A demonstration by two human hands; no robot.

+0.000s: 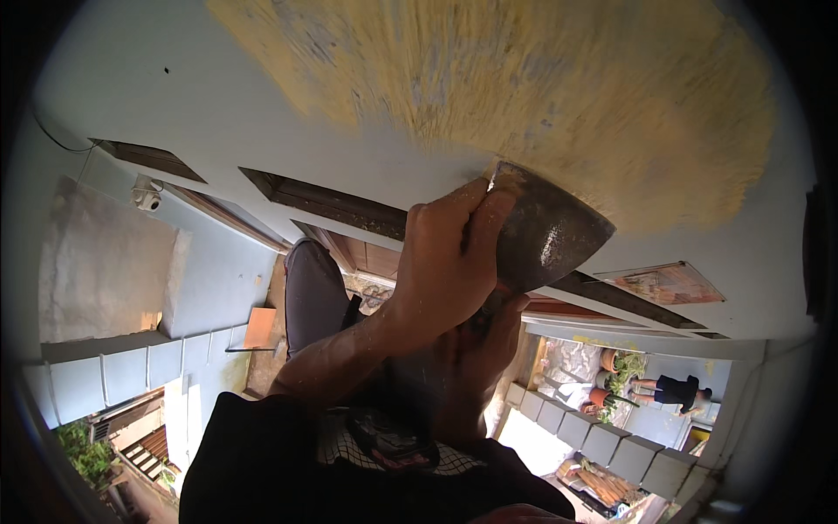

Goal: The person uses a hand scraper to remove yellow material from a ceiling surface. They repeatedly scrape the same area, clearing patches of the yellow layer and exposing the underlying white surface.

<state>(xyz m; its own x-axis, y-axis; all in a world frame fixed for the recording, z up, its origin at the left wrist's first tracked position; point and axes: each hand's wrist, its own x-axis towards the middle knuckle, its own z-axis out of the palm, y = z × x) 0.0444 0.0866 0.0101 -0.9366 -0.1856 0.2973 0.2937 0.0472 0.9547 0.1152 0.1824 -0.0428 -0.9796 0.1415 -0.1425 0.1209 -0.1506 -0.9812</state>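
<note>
A worn metal scraper blade [550, 226] rests with its broad edge close to a yellow, streaked patch [458, 78] on the pale painted surface [366, 150]. The fingers of my left hand [448, 255] grip the blade at its left corner. Lower down, my right hand [497, 334] is wrapped around the tool's handle, which is mostly hidden by shadow and fingers. Grey-violet spots show through the yellow coat.
Dark beams or frames [327, 203] run across below the pale surface. A white camera [146, 193] is mounted at the left. Another person [674, 391] stands far off at the right, near potted plants [599, 396]. A framed picture [668, 283] hangs at the right.
</note>
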